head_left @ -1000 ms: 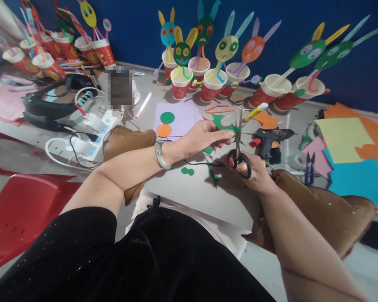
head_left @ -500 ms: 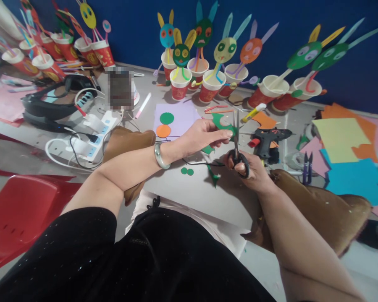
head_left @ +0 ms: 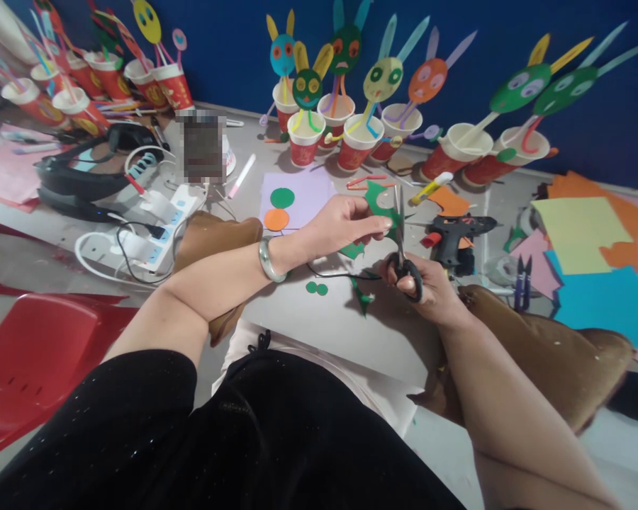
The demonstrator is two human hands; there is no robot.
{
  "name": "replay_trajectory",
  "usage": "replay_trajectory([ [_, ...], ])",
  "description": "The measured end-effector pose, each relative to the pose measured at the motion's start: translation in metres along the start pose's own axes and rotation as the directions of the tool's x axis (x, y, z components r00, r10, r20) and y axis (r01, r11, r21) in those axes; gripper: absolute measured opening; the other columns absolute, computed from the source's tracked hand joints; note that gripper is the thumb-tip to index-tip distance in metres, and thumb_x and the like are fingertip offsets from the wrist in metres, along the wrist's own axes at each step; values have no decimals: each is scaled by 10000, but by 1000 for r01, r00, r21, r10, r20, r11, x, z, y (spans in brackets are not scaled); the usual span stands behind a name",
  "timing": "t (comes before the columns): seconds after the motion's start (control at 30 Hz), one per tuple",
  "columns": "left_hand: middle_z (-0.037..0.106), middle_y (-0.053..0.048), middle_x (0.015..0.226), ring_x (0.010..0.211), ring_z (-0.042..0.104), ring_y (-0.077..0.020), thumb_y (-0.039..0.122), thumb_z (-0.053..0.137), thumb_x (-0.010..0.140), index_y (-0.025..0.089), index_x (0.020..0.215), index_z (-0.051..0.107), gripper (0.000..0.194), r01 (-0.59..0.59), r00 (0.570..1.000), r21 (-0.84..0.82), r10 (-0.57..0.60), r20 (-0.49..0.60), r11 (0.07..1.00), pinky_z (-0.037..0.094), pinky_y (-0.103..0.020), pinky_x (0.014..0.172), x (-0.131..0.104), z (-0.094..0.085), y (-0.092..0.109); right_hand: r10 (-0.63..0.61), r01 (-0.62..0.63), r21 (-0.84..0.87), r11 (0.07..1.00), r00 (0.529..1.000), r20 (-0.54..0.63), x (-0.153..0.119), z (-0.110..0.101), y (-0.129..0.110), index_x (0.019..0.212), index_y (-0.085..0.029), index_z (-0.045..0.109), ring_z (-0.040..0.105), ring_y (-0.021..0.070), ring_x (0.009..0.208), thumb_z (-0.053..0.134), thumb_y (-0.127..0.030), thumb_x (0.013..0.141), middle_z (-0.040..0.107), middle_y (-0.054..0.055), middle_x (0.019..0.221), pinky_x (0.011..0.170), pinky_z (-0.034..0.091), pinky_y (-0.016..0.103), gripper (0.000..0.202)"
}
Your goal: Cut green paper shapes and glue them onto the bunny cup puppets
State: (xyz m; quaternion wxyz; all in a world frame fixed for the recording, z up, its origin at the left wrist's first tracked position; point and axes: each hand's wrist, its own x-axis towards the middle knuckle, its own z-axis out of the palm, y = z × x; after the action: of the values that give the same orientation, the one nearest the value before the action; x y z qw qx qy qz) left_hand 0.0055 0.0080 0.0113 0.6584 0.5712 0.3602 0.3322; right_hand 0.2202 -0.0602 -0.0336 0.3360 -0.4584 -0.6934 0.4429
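Between thumb and fingers, my left hand [head_left: 351, 225] pinches a ragged piece of green paper [head_left: 381, 205]. My right hand [head_left: 422, 287] is closed round the black handles of the scissors [head_left: 400, 241], whose blades point away from me at the paper's right edge. Two small green circles [head_left: 317, 288] lie on the table below my left hand, with a green scrap [head_left: 362, 301] to their right. A larger green circle [head_left: 282, 197] and an orange circle [head_left: 276, 219] rest on a lilac sheet [head_left: 308, 185] left of my left hand.
Paper cups [head_left: 357, 152] with paper-faced figures stand along the blue wall. A glue gun [head_left: 454, 237], a yellow marker [head_left: 432, 188] and coloured sheets [head_left: 606, 304] lie at the right. Left are a power strip [head_left: 173, 223] and a black headset [head_left: 69, 188]. Brown cushions [head_left: 542, 354] lie under both arms.
The green paper has tilted slightly in my left hand. The scissors have shifted a little, with both hands staying close together. The view has moved slightly.
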Motion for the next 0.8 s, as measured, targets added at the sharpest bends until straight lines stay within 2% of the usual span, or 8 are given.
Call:
replay_trajectory([
  [0.23,600,30,556,524,492,-44,332,868,876,142,648,640,374,-48,999,98,45,30,994,351,-219,532,1,-4,-1,0,0,0,1000,1000,11,0,-3,0,650,-218,562,478,193,687,650,-988,722,571,26,679,681,363,343,778],
  [0.67,623,29,576,538,511,-43,363,875,864,153,638,595,417,-55,998,100,51,41,993,366,-207,534,1,-6,1,32,-32,-28,999,999,19,-2,-8,0,636,-221,557,505,213,721,650,-1002,701,579,35,686,686,368,344,789],
  [0.8,620,38,567,526,504,-35,307,880,857,146,634,610,385,-57,998,74,54,41,996,385,-201,538,2,-7,1,28,-28,-23,999,999,16,-2,-8,-2,635,-221,555,510,213,725,658,-997,701,585,35,686,693,373,345,786],
])
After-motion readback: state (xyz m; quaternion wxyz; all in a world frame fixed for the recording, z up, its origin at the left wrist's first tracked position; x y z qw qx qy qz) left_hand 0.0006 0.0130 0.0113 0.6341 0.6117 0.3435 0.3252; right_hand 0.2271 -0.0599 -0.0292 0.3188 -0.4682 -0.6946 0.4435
